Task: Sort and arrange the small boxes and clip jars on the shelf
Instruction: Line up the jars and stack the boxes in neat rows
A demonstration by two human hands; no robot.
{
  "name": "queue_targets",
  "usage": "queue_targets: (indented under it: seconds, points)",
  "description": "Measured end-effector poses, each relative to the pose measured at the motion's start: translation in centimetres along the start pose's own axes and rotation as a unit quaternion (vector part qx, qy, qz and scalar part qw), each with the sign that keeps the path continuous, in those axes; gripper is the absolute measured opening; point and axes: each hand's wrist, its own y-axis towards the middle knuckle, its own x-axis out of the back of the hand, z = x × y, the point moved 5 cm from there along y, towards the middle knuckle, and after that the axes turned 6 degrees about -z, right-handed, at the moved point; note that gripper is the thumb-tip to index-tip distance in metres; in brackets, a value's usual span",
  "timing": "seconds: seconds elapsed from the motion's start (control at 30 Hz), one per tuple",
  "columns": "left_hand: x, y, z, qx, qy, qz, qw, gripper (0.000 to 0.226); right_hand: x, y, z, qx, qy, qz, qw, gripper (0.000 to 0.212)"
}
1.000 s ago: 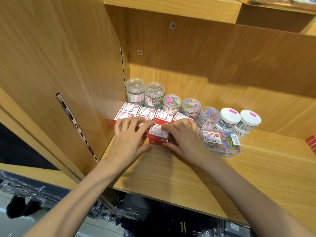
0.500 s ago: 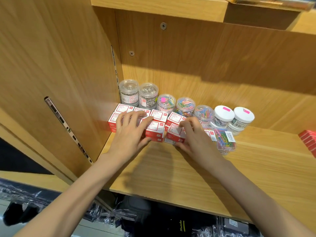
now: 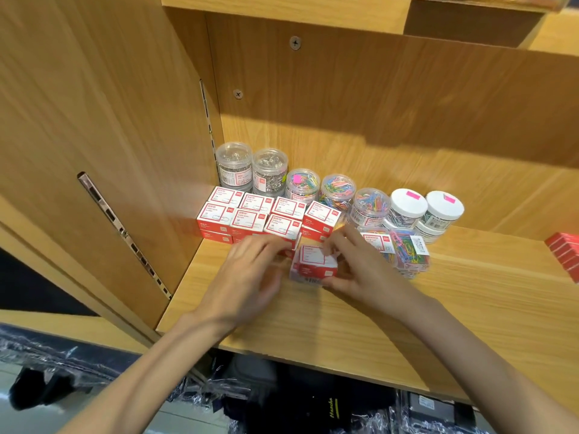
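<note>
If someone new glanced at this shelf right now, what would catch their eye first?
Probably the red and white box at the front of the shelf, held between the left hand and right hand. Behind it, more red boxes fill the left corner, and a row of clip jars lines the back wall.

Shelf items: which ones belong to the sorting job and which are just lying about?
Job:
- red and white boxes
- box held by right hand
- left hand
- clip jars
- white-lidded jars
- clear clip cases

Lying about:
- red pack, right edge
- wrapped goods below the shelf
</note>
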Motion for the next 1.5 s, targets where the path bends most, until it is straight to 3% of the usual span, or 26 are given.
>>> queue_targets:
  seconds: [0.17, 0.4, 0.53, 0.73, 0.93, 1.07, 1.17, 1.3, 1.5]
  points:
    - [-1.7, -0.9, -0.3, 0.018, -0.071, 0.083, 0.994, 0.053, 1.9, -2.0, -0.9, -0.041, -0.005, -0.066, 0.997, 0.037]
    - [-2.1, -1.2, -1.0, 0.017, 0.0, 0.078, 0.997, 0.05, -0.3, -3.3, 0.4, -0.047, -0.046, -0.1, 0.993, 0.045]
    - [-2.4, -2.7, -2.6, -0.031, 0.002, 0.08, 0.996, 0.048, -0.9, -1.8, 0.5, -0.062, -0.062, -0.119, 0.989, 0.043]
    - [-1.9, -2.4, -1.6, 0.051, -0.103, 0.058, 0.992, 0.046, -0.8, -1.8, 0.6, -0.102, -0.032, -0.093, 0.99, 0.049]
    - [-1.9, -2.2, -2.3, 0.125, -0.275, 0.034, 0.953, 0.053, -1.4, -1.1, 1.1, -0.132, 0.001, -0.025, 0.991, 0.058]
    - [-2.1, -2.4, -2.7, 0.149, -0.306, 0.051, 0.939, 0.059, -1.9, -0.8, 1.9, -0.129, -0.017, -0.043, 0.991, 0.055]
    - [-1.3, -1.7, -2.2, 0.091, -0.249, 0.025, 0.964, 0.05, -1.7, -0.7, 2.3, -0.116, -0.032, -0.039, 0.992, 0.047]
    - [0.3, 0.4, 0.5, 0.035, -0.023, -0.066, 0.997, 0.048, -0.9, -0.2, 2.0, -0.091, -0.102, -0.056, 0.989, 0.035]
    - [-1.4, 2.6, 2.2, -0.025, 0.114, 0.002, 0.993, 0.06, -1.0, 1.9, 1.1, -0.052, -0.097, -0.03, 0.993, 0.031]
